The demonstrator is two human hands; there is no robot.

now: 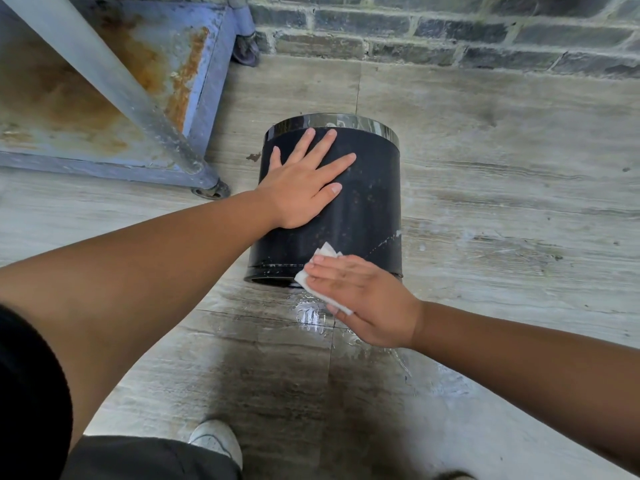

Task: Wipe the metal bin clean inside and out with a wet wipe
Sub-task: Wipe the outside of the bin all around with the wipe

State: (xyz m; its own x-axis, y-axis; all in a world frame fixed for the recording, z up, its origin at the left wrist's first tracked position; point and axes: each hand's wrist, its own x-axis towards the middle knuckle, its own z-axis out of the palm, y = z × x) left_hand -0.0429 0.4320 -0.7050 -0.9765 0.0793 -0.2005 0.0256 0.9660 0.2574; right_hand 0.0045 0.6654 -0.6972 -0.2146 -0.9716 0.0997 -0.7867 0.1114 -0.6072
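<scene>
bin [360, 206] on its side on floor [502, 202] | left hand [301, 181] flat, fingers spread, pinning it against rolling | right hand [360, 299] fingers straight, pressing wet wipe [320, 268] on bottom edge, outside wipe under way

Tiled floor [485, 168] (wet in front) carries the bin [363, 202] and a rusty cart [104, 98].

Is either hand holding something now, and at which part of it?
The right hand presses the white wipe with flat fingers against the bin, near its closer end. The left hand rests flat on the bin's side, gripping nothing.
</scene>
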